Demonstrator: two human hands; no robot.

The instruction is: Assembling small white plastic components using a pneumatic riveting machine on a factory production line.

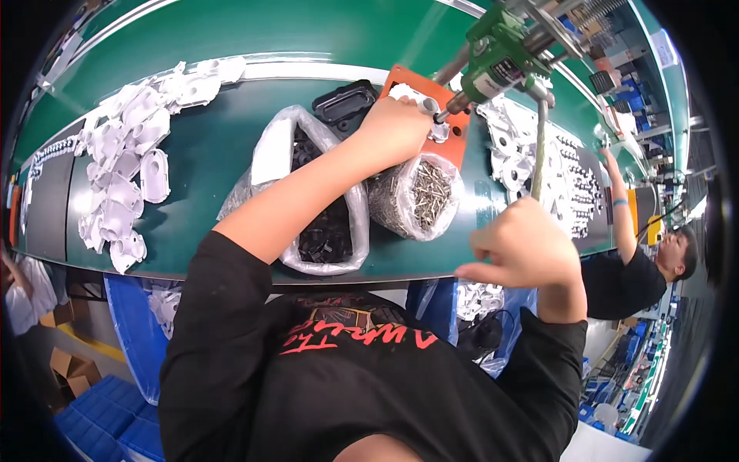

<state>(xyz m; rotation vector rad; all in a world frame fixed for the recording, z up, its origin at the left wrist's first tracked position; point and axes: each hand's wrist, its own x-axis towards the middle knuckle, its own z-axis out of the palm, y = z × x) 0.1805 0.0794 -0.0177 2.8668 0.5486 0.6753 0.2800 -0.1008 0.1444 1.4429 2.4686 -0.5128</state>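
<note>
My left hand (pixel 400 129) reaches across the bench with its fingers closed on a white plastic part (pixel 412 95), pressing it on an orange fixture plate (pixel 399 75). Just right of those fingers, the tip of a green bench press (pixel 493 69) comes down to the part. The press's long lever (pixel 540 146) slants down toward me, and my right hand (pixel 527 245) is curled at its lower end, which the hand hides. Below the plate stands a clear bag of metal screws (pixel 433 192). Beneath my left forearm sits a plastic bag of small black parts (pixel 327 231).
White plastic parts (pixel 123 165) are heaped at the left, and more white parts (pixel 512 142) lie right of the press. A black tray-like part (pixel 344 104) is behind my left forearm. Blue bins (pixel 132 323) stand below the bench edge. A co-worker (pixel 631 277) reaches in at the right.
</note>
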